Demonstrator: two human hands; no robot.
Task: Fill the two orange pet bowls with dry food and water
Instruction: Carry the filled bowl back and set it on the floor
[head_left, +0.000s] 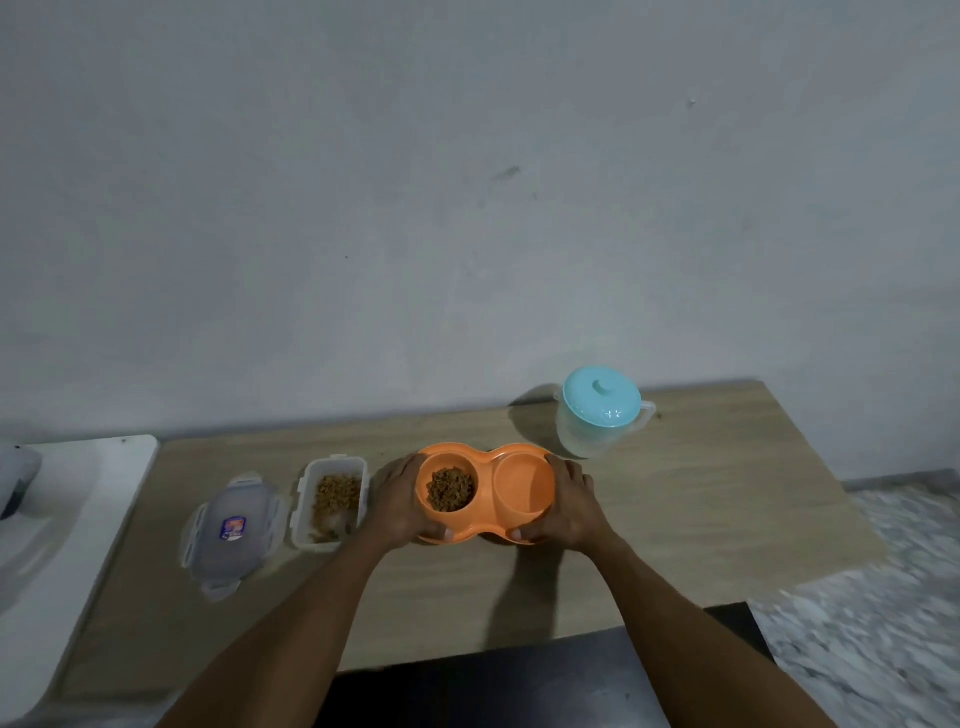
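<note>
An orange double pet bowl (488, 457) sits on the wooden table. Its left bowl holds brown dry food (451, 489); whether its right bowl (522, 486) holds water I cannot tell. My left hand (402, 501) grips the bowl's left end, thumb curled on the front rim. At the right end my right hand (569, 506) grips it the same way. Behind the bowl to the right stands a clear water jug (597, 421) with a light blue lid. An open clear food container (332, 501) with dry food lies left of the bowl.
The container's clear lid (234, 532) lies on the wooden table (701, 519) at the far left. A white surface (62, 519) adjoins the table's left side. A grey wall rises behind, and a dark object (519, 680) sits at the table's near edge.
</note>
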